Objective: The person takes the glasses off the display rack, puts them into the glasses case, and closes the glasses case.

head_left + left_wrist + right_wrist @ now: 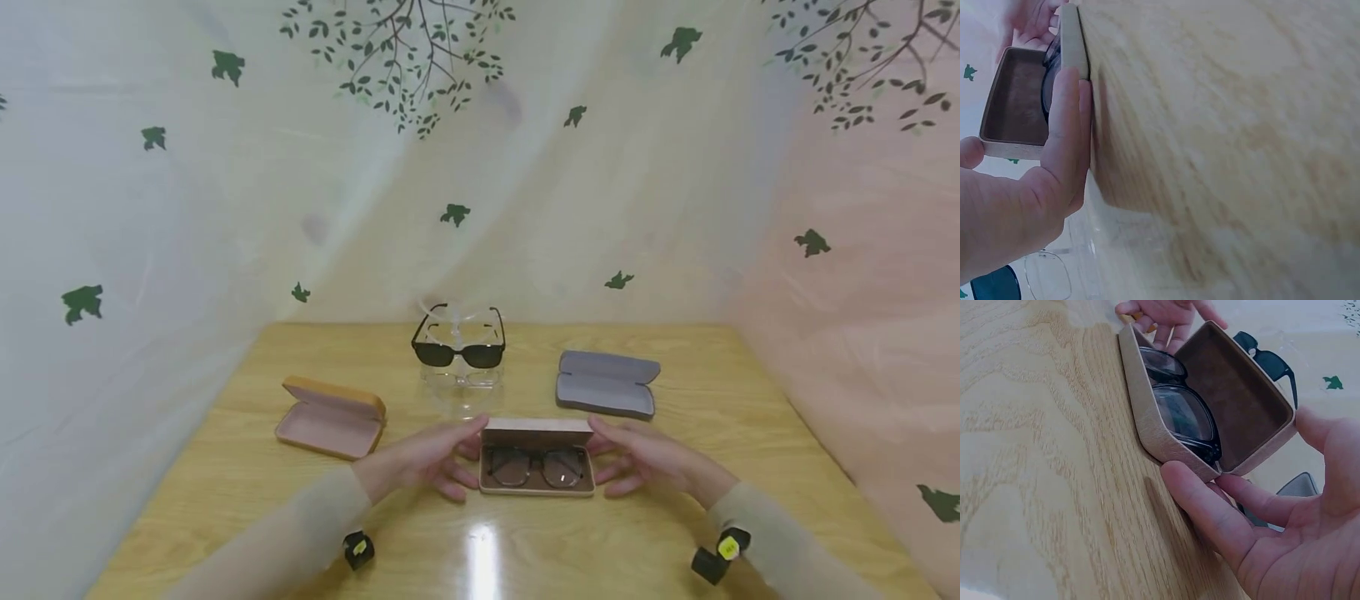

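An open beige glasses case (537, 492) with a brown lining sits on the table, dark-framed glasses (536, 468) lying inside its base. My left hand (438, 458) grips the case's left end, thumb at the lid's corner and fingers along the base. At the right end, my right hand (637, 458) does the same, its thumb on the lid's edge. In the right wrist view the glasses (1185, 412) lie folded under the raised lid (1238, 394). The left wrist view shows the left fingers (1066, 131) lying against the end of the base.
Behind the case, a clear stand (459, 396) bears black sunglasses (457, 354) and thin-rimmed glasses (461, 380). An open orange case (330, 421) lies to the left, an open grey case (606, 387) to the right. A leaf-patterned cloth (525, 167) surrounds the wooden table (420, 550).
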A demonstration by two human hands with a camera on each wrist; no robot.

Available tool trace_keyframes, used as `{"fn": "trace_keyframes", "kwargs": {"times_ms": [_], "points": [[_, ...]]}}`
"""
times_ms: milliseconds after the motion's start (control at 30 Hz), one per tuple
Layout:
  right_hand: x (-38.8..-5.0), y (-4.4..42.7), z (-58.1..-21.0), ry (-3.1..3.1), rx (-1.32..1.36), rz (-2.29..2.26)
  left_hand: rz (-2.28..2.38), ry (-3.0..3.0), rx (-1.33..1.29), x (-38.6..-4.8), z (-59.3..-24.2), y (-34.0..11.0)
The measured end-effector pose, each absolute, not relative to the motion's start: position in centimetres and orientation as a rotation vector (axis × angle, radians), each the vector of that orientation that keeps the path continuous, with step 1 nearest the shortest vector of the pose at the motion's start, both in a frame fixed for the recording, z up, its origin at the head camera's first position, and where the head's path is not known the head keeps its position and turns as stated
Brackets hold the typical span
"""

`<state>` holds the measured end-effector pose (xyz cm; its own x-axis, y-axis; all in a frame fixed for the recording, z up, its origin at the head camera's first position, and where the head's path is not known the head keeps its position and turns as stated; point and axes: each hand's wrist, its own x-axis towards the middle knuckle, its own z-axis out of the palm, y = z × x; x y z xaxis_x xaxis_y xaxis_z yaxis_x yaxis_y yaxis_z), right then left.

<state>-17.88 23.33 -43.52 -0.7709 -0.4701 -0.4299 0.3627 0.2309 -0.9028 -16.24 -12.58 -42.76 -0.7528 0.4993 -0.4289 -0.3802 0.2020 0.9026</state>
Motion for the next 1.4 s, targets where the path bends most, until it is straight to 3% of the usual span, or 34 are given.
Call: {"fn": "trace_keyframes", "kwargs": {"times_ms": [1400], "points": [[-18.5,24.7,-44.0,1.674,-0.214,-1.616,1.633,1.756,0.136,-16.5,-43.6,-13.4]]}}
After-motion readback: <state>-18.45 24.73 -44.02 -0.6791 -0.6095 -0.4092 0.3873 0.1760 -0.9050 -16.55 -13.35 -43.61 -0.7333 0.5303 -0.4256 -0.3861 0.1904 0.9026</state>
